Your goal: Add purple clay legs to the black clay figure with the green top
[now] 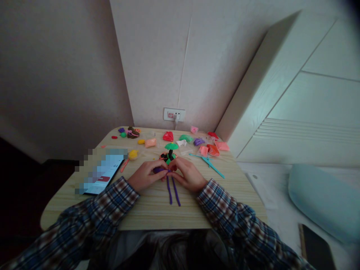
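My left hand (149, 173) and my right hand (188, 173) meet over the middle of the table, fingertips pinched together. Between the left fingers shows a lump of purple modelling clay (158, 170). The right thumb and fingers close on a small purple bit at its end; its shape is mostly hidden. Two thin purple clay strips (175, 191) lie on the tabletop just below the hands. Right behind the fingers stands a small clay figure (171, 153) in black and green with a green umbrella-like top (171, 146).
A tablet (102, 176) lies on the table (157, 219) at the left. Bagged clay (213, 150) in several colours lines the back and right. Turquoise modelling tools (212, 167) lie right of the hands. A wall socket (174, 114) holds a plug behind the table.
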Action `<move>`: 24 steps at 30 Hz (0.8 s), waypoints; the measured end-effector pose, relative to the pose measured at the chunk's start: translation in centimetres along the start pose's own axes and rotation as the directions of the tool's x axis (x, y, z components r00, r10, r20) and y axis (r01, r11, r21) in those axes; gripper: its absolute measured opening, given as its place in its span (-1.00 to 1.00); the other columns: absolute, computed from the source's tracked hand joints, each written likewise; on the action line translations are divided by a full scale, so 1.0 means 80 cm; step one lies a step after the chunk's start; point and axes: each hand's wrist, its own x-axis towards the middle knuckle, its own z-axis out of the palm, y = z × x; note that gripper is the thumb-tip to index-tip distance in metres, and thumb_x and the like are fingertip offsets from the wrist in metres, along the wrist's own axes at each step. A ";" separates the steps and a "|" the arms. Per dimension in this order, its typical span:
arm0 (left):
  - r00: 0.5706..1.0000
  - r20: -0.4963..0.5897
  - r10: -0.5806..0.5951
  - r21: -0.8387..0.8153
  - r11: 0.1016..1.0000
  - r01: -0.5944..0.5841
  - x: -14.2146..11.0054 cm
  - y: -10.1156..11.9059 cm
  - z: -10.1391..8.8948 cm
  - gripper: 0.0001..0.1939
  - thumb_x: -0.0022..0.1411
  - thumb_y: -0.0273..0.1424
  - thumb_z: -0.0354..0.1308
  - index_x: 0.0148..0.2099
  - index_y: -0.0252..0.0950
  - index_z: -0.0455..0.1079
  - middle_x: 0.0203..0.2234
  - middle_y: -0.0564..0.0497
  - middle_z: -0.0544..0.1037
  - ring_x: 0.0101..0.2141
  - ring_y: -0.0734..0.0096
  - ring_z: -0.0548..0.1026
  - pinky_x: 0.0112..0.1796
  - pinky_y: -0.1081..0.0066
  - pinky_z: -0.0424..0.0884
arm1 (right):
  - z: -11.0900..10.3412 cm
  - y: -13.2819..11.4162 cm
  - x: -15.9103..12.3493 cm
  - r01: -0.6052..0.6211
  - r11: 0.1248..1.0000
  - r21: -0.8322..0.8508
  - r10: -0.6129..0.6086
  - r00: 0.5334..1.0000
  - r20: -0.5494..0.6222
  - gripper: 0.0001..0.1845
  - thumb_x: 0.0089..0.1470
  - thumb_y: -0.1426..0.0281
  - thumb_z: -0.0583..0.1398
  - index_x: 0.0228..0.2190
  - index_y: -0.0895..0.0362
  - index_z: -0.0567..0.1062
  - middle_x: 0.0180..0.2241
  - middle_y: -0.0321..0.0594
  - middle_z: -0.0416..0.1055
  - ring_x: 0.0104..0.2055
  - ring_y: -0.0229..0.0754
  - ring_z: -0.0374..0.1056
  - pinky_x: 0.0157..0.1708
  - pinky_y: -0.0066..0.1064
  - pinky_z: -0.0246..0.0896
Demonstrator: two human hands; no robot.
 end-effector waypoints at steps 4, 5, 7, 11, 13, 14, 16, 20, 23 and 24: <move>1.000 -0.004 -0.021 0.012 1.000 0.021 0.000 0.004 0.000 -0.80 0.18 -0.33 0.00 -0.40 -0.33 0.34 -0.56 0.08 0.45 -0.47 0.45 0.42 -0.39 0.49 0.29 | 0.000 -0.001 0.001 0.007 1.000 -0.020 -0.007 1.000 0.007 -0.86 0.16 0.31 0.01 -0.37 0.12 0.28 -0.44 -0.22 0.33 -0.38 -0.23 0.24 -0.37 -0.41 0.20; 1.000 -0.004 -0.026 0.014 1.000 0.026 0.000 0.004 0.000 -0.79 0.18 -0.33 -0.01 -0.41 -0.33 0.34 -0.56 0.08 0.45 -0.47 0.45 0.42 -0.39 0.49 0.29 | 0.000 -0.001 0.001 0.011 1.000 -0.023 -0.011 1.000 0.007 -0.86 0.16 0.32 0.01 -0.37 0.12 0.28 -0.44 -0.22 0.33 -0.39 -0.23 0.24 -0.37 -0.41 0.19; 0.999 0.003 -0.032 0.017 0.999 0.032 0.000 0.004 -0.001 -0.79 0.18 -0.33 -0.01 -0.42 -0.33 0.33 -0.56 0.08 0.45 -0.47 0.45 0.42 -0.39 0.49 0.29 | 0.000 -0.001 0.001 0.022 0.999 -0.034 -0.022 1.000 0.007 -0.87 0.16 0.34 0.01 -0.38 0.12 0.28 -0.45 -0.22 0.33 -0.39 -0.23 0.24 -0.37 -0.42 0.18; 1.000 0.005 -0.031 0.041 0.999 0.031 0.000 0.003 -0.002 -0.79 0.17 -0.34 0.00 -0.44 -0.33 0.33 -0.55 0.09 0.44 -0.45 0.46 0.40 -0.37 0.49 0.27 | 0.000 -0.002 0.002 0.042 0.998 -0.043 -0.042 0.999 0.005 -0.88 0.15 0.36 0.02 -0.38 0.13 0.28 -0.44 -0.21 0.34 -0.38 -0.23 0.24 -0.36 -0.43 0.17; 1.000 0.007 -0.029 0.053 0.998 0.028 0.000 0.003 -0.002 -0.78 0.18 -0.34 -0.01 -0.45 -0.33 0.32 -0.55 0.09 0.43 -0.45 0.46 0.40 -0.37 0.49 0.25 | 0.000 -0.003 0.002 0.040 0.999 -0.037 -0.040 0.999 0.013 -0.88 0.16 0.37 0.00 -0.38 0.13 0.28 -0.44 -0.21 0.34 -0.38 -0.24 0.24 -0.36 -0.44 0.16; 0.999 0.011 -0.032 0.057 0.998 0.031 0.000 0.003 -0.002 -0.77 0.18 -0.33 -0.02 -0.45 -0.34 0.32 -0.55 0.09 0.43 -0.45 0.47 0.39 -0.37 0.50 0.25 | 0.000 -0.002 0.002 0.035 0.999 -0.035 -0.035 0.999 0.017 -0.87 0.16 0.37 0.00 -0.38 0.13 0.28 -0.44 -0.21 0.34 -0.38 -0.24 0.24 -0.36 -0.44 0.16; 0.999 0.014 -0.046 0.068 0.997 0.045 0.000 0.003 -0.001 -0.73 0.21 -0.31 -0.04 -0.45 -0.34 0.32 -0.57 0.09 0.42 -0.47 0.48 0.39 -0.38 0.51 0.24 | 0.000 -0.002 0.003 0.017 0.999 -0.036 -0.016 0.999 0.027 -0.86 0.17 0.36 -0.01 -0.37 0.14 0.28 -0.44 -0.20 0.34 -0.38 -0.24 0.24 -0.36 -0.45 0.16; 0.998 0.014 -0.061 0.078 0.995 0.060 0.000 0.003 -0.001 -0.69 0.25 -0.26 -0.09 -0.42 -0.33 0.31 -0.62 0.12 0.41 -0.53 0.52 0.36 -0.42 0.52 0.22 | 0.001 0.000 0.002 -0.023 0.999 -0.048 0.026 0.998 0.060 -0.84 0.16 0.31 -0.01 -0.34 0.14 0.28 -0.42 -0.21 0.34 -0.38 -0.24 0.23 -0.35 -0.44 0.15; 0.998 0.033 -0.060 0.061 0.996 0.058 -0.001 0.002 0.000 -0.70 0.25 -0.26 -0.09 -0.42 -0.33 0.30 -0.65 0.13 0.40 -0.55 0.53 0.35 -0.42 0.52 0.23 | 0.002 0.001 0.001 -0.017 0.997 -0.073 0.024 0.995 0.095 -0.83 0.15 0.29 0.02 -0.35 0.15 0.28 -0.42 -0.21 0.34 -0.38 -0.23 0.23 -0.35 -0.43 0.13; 0.997 0.039 -0.062 0.061 0.996 0.060 -0.001 0.002 0.000 -0.70 0.25 -0.27 -0.09 -0.42 -0.33 0.30 -0.66 0.14 0.40 -0.56 0.54 0.35 -0.42 0.52 0.23 | 0.002 0.002 0.001 -0.009 0.996 -0.089 0.018 0.994 0.105 -0.83 0.15 0.29 0.02 -0.36 0.15 0.29 -0.43 -0.21 0.34 -0.38 -0.23 0.22 -0.35 -0.43 0.12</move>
